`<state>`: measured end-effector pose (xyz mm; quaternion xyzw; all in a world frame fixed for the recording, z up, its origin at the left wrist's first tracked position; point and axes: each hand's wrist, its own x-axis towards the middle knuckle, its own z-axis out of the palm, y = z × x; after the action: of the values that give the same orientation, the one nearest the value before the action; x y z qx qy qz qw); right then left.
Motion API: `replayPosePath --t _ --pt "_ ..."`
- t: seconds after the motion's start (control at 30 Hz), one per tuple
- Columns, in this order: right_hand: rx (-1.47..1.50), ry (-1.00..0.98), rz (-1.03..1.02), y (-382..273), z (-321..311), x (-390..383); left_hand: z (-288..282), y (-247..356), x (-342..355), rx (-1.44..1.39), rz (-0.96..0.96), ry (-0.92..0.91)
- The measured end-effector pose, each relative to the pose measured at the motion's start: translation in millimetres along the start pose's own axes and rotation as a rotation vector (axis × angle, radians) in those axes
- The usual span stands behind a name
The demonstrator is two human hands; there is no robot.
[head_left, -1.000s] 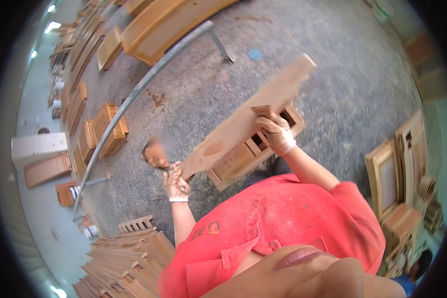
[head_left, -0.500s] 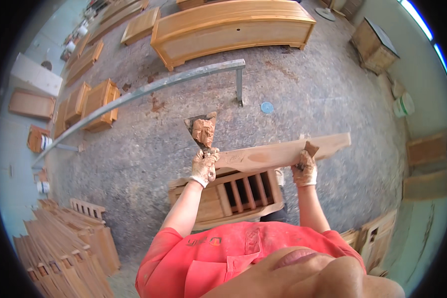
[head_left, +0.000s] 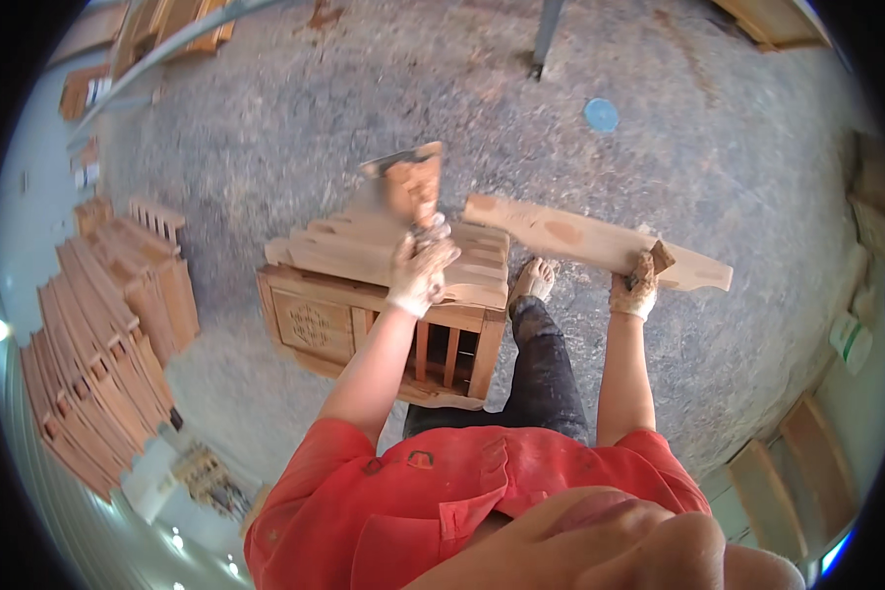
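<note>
In my gloved left hand (head_left: 423,267) is the handle of a wide putty knife, its blade loaded with brown putty (head_left: 413,187); the blade is somewhat blurred. My gloved right hand (head_left: 637,295) grips a long, pale wooden board (head_left: 565,234) with shaped ends and brown patches. A small dark brown scraper (head_left: 664,258) also sticks out of that hand. Between my arms and to the left stands a small wooden cabinet (head_left: 310,329) with a carved panel and slats. Several similar shaped boards (head_left: 349,254) lie on its top, under and beyond my left hand.
At the left stand stacks of wooden frames and slats (head_left: 88,334). A metal bar's leg (head_left: 546,44) and a flat blue disc (head_left: 601,115) are on the far floor. A white bucket (head_left: 849,339) and wooden panels (head_left: 806,462) sit along the right. My bare foot (head_left: 534,280) is beside the cabinet.
The board's left end has moved away from my left hand, and the board now slants down to the right. My view has shifted downward, showing more of the cabinet and its boards.
</note>
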<state>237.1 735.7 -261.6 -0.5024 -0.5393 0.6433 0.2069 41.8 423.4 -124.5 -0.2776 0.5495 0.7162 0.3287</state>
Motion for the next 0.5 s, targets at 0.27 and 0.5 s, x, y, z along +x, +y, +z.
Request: replayPosePath --t 0.27,0.5 --pt "0.297 0.239 0.118 68 67 117 -98 -42 -56 0.108 0.099 0.367" --pt "-0.039 0.011 -0.553 130 103 236 -95 -58 -34 0.102 0.121 0.434"
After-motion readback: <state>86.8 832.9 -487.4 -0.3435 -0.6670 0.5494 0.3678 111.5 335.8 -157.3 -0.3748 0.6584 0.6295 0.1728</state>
